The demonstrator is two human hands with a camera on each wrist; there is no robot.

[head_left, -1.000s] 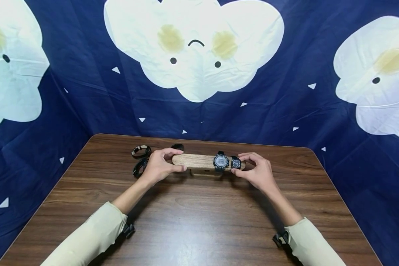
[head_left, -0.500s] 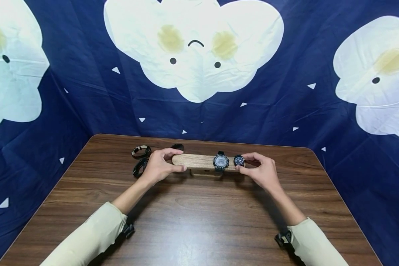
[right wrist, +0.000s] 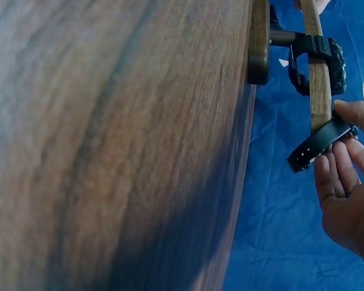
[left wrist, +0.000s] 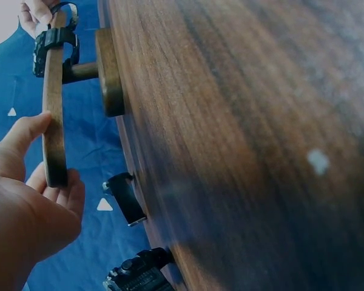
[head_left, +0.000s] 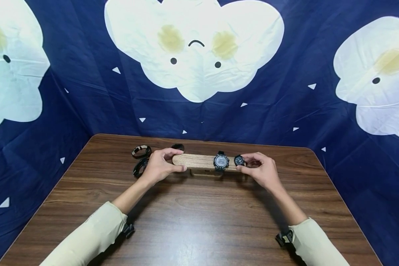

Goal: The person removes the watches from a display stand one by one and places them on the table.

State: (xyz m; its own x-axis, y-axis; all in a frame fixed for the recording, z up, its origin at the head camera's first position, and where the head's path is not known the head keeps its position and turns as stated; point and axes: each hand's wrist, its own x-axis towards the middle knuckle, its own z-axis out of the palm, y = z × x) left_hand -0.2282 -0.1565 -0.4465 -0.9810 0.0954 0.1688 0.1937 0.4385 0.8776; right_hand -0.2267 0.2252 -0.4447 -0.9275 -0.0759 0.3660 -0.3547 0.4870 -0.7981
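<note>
A wooden watch stand (head_left: pixel 197 161) with a horizontal bar stands at the back of the table. My left hand (head_left: pixel 157 165) grips the bar's left end, thumb in front and fingers behind. At the other end, my right hand (head_left: pixel 263 170) pinches a small black wristwatch (head_left: pixel 239 160) with a round dark face. In the right wrist view its black strap (right wrist: pixel 320 144) loops around the bar's tip, slanted. A larger black watch (head_left: pixel 221 161) with a grey dial sits on the bar just left of it. The stand's post and base (left wrist: pixel 111 73) show in the left wrist view.
Left of the stand lie a watch with a light-patterned strap (head_left: pixel 141 152) and a black watch (head_left: pixel 140 168), partly behind my left hand. Another dark watch (head_left: pixel 177 147) is behind the bar's left end. A blue cloth (head_left: pixel 199 120) hangs beyond the table's back edge.
My right hand has shifted slightly right, taking the small watch away from the larger one toward the bar's right tip; its face has turned. My left hand has stayed put.
</note>
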